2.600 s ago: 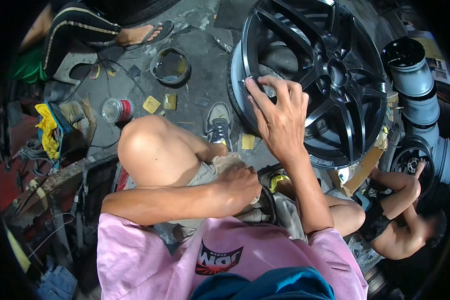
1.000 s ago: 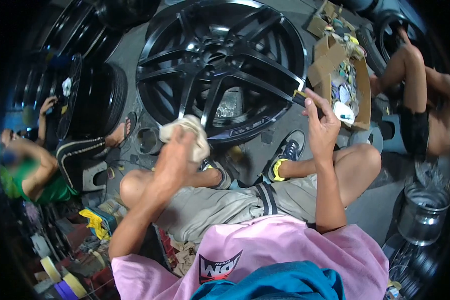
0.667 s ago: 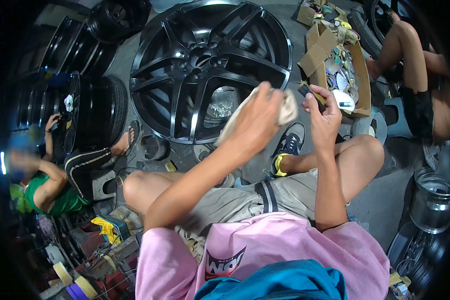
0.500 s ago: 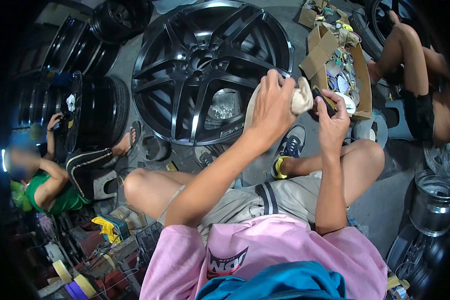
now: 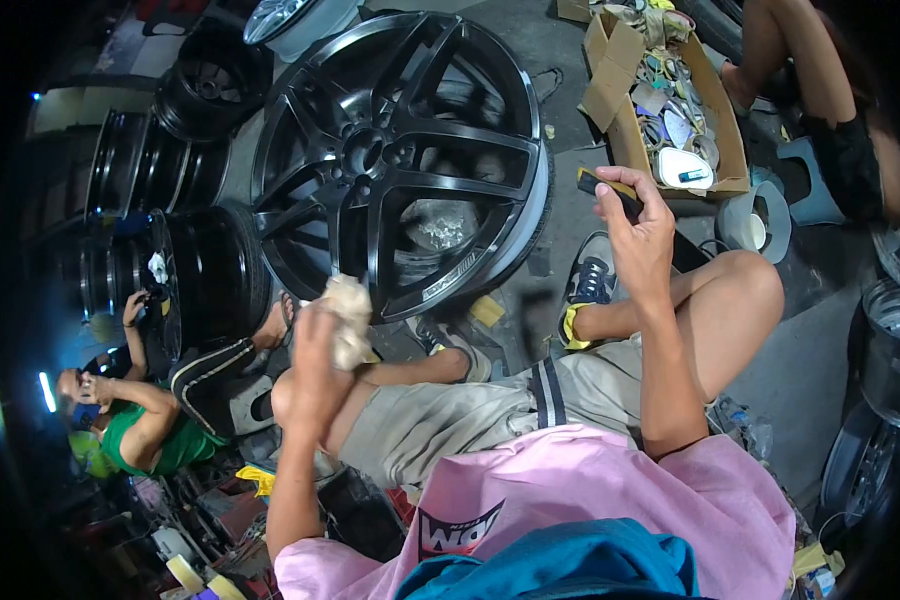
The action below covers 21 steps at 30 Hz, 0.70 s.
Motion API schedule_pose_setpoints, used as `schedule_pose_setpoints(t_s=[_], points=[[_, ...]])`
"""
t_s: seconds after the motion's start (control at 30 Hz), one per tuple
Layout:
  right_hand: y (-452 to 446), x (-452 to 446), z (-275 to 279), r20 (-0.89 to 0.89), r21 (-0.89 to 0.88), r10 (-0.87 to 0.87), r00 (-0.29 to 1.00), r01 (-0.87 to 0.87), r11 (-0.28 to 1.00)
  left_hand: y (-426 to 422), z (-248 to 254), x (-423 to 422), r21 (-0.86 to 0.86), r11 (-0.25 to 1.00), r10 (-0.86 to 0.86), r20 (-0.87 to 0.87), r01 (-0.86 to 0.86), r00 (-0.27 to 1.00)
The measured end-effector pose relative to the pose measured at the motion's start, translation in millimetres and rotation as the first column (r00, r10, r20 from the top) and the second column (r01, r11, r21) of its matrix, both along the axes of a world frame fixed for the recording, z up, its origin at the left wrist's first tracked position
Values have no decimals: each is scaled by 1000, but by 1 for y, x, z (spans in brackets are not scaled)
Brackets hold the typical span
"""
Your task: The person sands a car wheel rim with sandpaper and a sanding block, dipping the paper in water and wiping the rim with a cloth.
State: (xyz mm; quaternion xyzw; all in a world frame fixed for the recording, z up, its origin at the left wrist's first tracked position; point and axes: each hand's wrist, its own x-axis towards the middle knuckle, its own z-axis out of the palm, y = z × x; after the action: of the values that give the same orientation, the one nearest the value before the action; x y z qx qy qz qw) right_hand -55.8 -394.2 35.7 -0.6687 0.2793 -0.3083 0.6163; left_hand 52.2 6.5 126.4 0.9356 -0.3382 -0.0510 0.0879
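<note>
My left hand [image 5: 315, 372] is closed around a crumpled cream cloth [image 5: 344, 318], held above my left knee near the wheel's lower edge. Between the thumb and fingers of my right hand [image 5: 638, 235] is a small black-and-yellow block [image 5: 610, 190]; its exact kind is unclear. In front of me lies a large glossy black wheel rim [image 5: 370, 185] with split spokes, its face upward. Neither hand touches the rim.
An open cardboard box [image 5: 727, 160] holds sandpaper discs and tape rolls, with a white tub [image 5: 684, 168] in it. Black rims [image 5: 130, 165] are piled at left. A person in a green top [image 5: 160, 435] sits at left; another person's legs [image 5: 805, 70] show at upper right.
My left hand has swung with the cloth from beside my right hand over to my left knee. My right hand keeps the block, now slightly further left. The view has shifted.
</note>
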Motion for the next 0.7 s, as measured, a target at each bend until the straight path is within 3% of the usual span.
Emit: schedule_pose_setpoints(t_s=[0.07,0.13,0.2,0.23,0.27,0.33,0.43,0.5,0.6,0.7], points=[[1,1,0,41,-27,-7,999,8,1000,26,8,36,-159,947,248,-184,-278,951],[1,0,-1,1,-54,11,1000,-11,998,33,2,56,-236,811,519,-133,-536,844],[6,1,7,-4,-13,4,1000,-4,1000,27,-19,51,-302,798,514,-108,-521,851],[6,1,9,-32,-47,8,999,-9,999,23,-37,50,-216,917,370,143,-336,918],[6,1,10,-62,-82,10,998,-15,997,23,-48,41,-67,945,327,215,-320,920],[8,3,13,-29,-153,3,1000,-8,988,18,-48,53,-91,908,418,130,-409,899],[14,9,21,-39,-105,55,998,-59,993,64,-72,125,-142,884,465,196,-445,863],[15,13,22,-28,-112,43,999,-46,993,76,-78,174,-248,750,649,93,-614,755],[11,14,18,-77,-132,16,997,-26,991,83,-97,263,-314,675,730,152,-668,666],[8,15,13,-49,57,-47,998,50,997,41,-89,336,-254,621,783,142,-742,606]])
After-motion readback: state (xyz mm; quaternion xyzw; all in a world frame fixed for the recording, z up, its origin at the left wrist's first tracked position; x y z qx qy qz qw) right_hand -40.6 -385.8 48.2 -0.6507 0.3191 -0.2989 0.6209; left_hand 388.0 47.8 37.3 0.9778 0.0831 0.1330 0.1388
